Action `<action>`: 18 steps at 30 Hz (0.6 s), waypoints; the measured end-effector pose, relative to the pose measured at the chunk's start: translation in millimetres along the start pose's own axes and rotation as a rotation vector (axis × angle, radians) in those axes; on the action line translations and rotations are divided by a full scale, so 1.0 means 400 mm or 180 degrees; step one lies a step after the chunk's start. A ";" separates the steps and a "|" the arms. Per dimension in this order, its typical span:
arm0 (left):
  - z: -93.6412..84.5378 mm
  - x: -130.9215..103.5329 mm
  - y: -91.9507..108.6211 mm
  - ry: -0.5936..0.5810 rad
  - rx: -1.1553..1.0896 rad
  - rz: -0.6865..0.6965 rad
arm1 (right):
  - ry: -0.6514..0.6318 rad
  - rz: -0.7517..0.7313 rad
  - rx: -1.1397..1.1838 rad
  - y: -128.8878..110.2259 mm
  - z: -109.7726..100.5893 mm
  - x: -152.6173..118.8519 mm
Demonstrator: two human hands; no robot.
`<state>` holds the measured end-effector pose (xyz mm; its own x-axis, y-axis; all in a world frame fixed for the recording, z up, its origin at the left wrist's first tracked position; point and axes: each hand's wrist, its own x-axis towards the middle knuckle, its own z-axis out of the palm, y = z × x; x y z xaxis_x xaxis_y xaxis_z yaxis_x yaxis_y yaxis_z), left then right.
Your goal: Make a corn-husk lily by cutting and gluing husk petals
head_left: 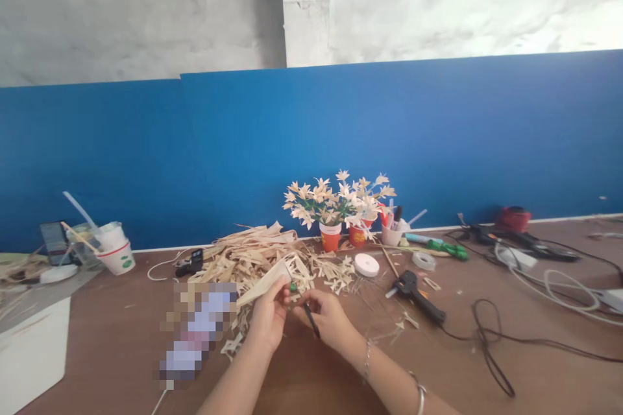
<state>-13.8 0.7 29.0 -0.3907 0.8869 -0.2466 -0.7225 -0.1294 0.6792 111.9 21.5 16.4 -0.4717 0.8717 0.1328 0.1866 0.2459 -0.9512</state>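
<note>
We see both hands low in the middle, forearms reaching forward and converging, fingertips close to one another. The left hand [271, 316] has its palm turned inward, with thumb and fingers drawn together on a small green piece [293, 286]. The right hand [327, 319] bends in from the other side, fingers curled around a slender black tool [311, 321] that slants across them.

The green piece sits at the left fingertips, bright and tiny; we cannot make out its shape. Just behind that hand we find a broad pale strip of dry husk [263, 284], but cannot tell whether it is gripped. A tangled heap of straw-coloured husk strips [263, 243] spreads beyond.

Farther back, two red paper cups, one on the left [329, 241] and one on the right [357, 237], hold cream star-shaped flowers [318, 191] on green stems. Beside them we notice a pale plastic cup [390, 237] with pen-like items upright in it. Far left, a white cup with green print [117, 259] stands tilted.
</note>
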 end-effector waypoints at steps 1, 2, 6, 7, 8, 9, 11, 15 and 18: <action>-0.001 0.001 0.001 -0.0022 -0.0007 0.0026 | 0.0006 0.0014 -0.0011 0.001 0.000 0.000; -0.002 0.001 0.001 -0.0039 -0.0029 0.0059 | 0.0008 0.0028 -0.0009 0.002 -0.001 0.000; -0.005 0.008 0.005 0.0055 -0.0172 0.0160 | -0.0051 0.0144 0.0078 0.008 -0.001 0.002; -0.005 0.010 0.006 0.0135 -0.0190 0.0182 | -0.0068 0.0178 0.0113 0.010 -0.001 0.004; -0.005 0.011 0.007 0.0223 -0.0189 0.0209 | -0.0082 0.0203 0.0159 0.012 -0.002 0.005; -0.006 0.012 0.008 0.0297 -0.0177 0.0243 | -0.0096 0.0222 0.0215 0.014 -0.002 0.007; -0.006 0.014 0.009 0.0348 -0.0132 0.0337 | -0.0152 0.0260 0.0334 0.018 -0.003 0.009; -0.007 0.015 0.012 0.0363 -0.0017 0.0491 | -0.0336 0.0306 0.0478 0.017 -0.008 0.007; -0.005 0.012 0.013 0.0509 0.0136 0.0446 | -0.0399 0.0367 0.0601 0.007 -0.010 0.002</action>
<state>-20.5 3.2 30.1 -0.5736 0.7794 -0.2519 -0.6313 -0.2247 0.7423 115.5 24.6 14.9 -0.5620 0.8271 -0.0041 0.0869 0.0541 -0.9948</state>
